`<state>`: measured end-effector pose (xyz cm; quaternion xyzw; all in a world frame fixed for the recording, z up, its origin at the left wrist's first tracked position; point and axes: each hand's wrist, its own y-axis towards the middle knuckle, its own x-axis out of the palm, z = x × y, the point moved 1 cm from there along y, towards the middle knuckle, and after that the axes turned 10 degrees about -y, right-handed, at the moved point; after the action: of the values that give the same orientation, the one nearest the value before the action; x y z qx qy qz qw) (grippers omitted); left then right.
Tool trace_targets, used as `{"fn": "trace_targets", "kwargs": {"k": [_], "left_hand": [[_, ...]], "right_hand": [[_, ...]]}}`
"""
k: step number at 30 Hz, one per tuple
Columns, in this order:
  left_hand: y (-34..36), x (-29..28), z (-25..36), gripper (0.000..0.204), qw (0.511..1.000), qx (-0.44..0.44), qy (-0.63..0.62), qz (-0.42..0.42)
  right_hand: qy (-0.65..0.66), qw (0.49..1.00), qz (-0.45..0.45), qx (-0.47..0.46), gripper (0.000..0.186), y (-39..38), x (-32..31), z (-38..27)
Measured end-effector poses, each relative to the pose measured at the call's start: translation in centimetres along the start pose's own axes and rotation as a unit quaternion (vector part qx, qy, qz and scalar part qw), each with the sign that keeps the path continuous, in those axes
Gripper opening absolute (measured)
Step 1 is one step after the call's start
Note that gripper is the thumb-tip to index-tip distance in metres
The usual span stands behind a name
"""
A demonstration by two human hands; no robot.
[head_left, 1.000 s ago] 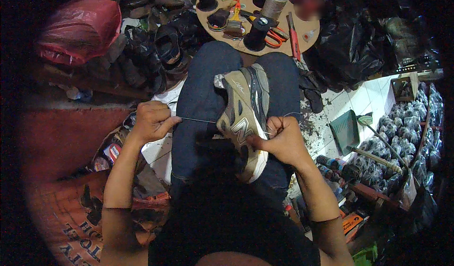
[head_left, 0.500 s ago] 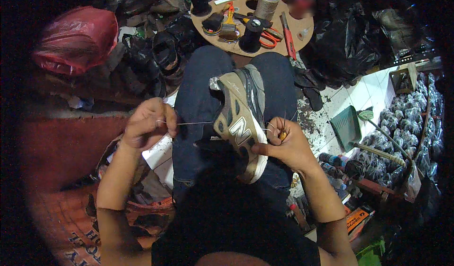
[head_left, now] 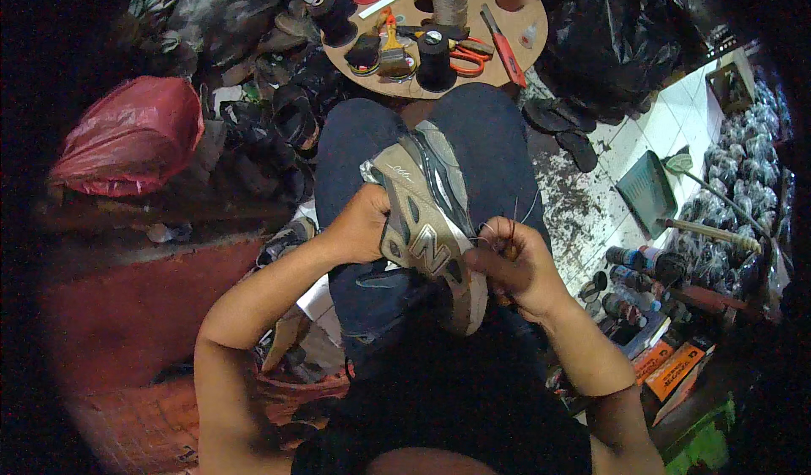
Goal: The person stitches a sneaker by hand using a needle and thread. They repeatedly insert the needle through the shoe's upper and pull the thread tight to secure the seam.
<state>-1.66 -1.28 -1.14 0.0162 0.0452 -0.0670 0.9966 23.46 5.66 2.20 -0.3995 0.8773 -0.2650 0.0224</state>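
A tan and grey sneaker [head_left: 405, 175] with a white letter-shaped side patch lies tilted across my thighs, its sole side facing right. My left hand [head_left: 365, 222] reaches into the shoe's opening, and its fingers are hidden inside. Against the sole edge, my right hand [head_left: 519, 264] is closed around what looks like an awl [head_left: 516, 210], its thin shaft pointing up and its handle mostly covered by the fingers. A pale thread [head_left: 477, 238] runs between the sneaker's side and the right fingers, and a loose strand curves up beside them.
Beyond my knees stands a round wooden board [head_left: 393, 86] with thread spools, a brush [head_left: 393, 53], orange-handled scissors [head_left: 469, 57] and a red cutter knife [head_left: 504, 48]. A green dustpan [head_left: 646, 192] and bottles lie to the right. A red plastic bag [head_left: 131, 137] sits at the left.
My left hand has moved right, from holding the taut thread out beside the shoe to inside its opening. The taut thread no longer shows on the left. My right hand stays by the sole.
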Motion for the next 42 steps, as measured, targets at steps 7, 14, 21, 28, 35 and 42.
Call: {"fn": "trace_targets", "kwargs": {"k": [7, 14, 21, 28, 35, 42], "left_hand": [[-0.8, 0.5, -1.2, 0.067, 0.994, -0.042, -0.098, -0.019], [-2.0, -0.2, -2.9, 0.092, 0.993, -0.075, -0.089, -0.02], [-2.7, -0.6, -3.8, 0.11, 0.979, -0.091, -0.178, -0.027], [-3.1, -1.0, -4.0, 0.118, 0.984, -0.119, -0.127, -0.025], [-2.9, -1.2, -3.9, 0.114, 0.994, -0.064, -0.078, -0.05], [-2.5, -0.6, -3.2, 0.089, 0.995, -0.052, -0.056, -0.058]], "right_hand": [[0.05, 0.997, -0.015, 0.063, 0.026, 0.5, -0.5, -0.1], [0.046, 0.995, -0.024, 0.082, 0.025, 1.2, 0.3, 0.2], [0.076, 0.991, -0.024, 0.107, 0.026, 1.3, 1.2, -0.7], [0.086, 0.985, -0.028, 0.147, 0.029, 1.3, 0.6, 0.7], [-0.07, 0.989, 0.131, 0.002, 0.056, -0.2, -5.0, -2.7], [-0.368, 0.925, 0.087, -0.044, 0.033, -4.1, -6.7, -4.3]]}}
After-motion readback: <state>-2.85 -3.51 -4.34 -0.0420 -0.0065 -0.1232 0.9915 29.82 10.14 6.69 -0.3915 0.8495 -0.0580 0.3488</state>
